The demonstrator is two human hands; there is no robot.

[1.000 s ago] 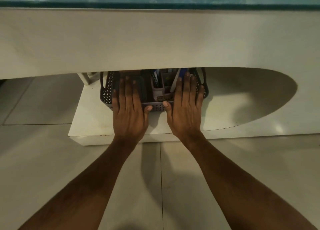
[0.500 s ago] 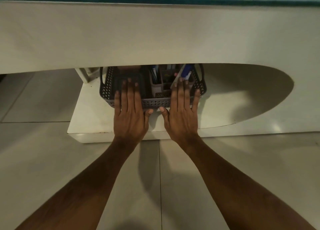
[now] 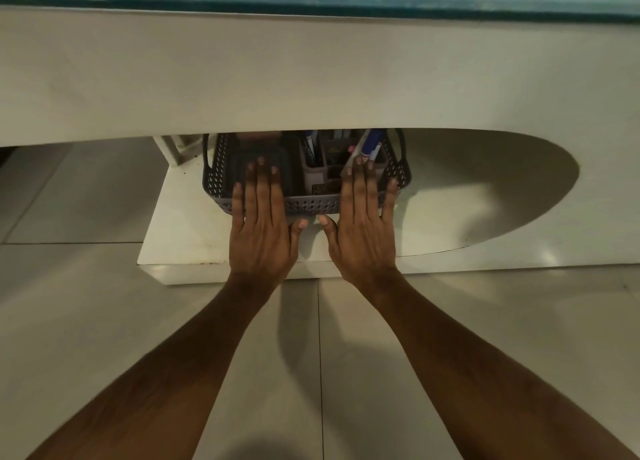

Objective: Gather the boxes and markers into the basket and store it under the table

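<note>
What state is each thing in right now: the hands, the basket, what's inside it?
left hand: open, fingers straight, laid flat over the basket's front rim.
right hand: open, fingers straight, laid flat over the same rim.
basket: upright on the white lower shelf, back part hidden under the tabletop.
dark box: inside the basket, left side.
markers: standing in the basket's right side, tips hidden.

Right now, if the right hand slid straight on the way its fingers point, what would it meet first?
The right hand already lies over the basket rim; straight ahead are the markers standing inside, though depth is hard to judge.
</note>
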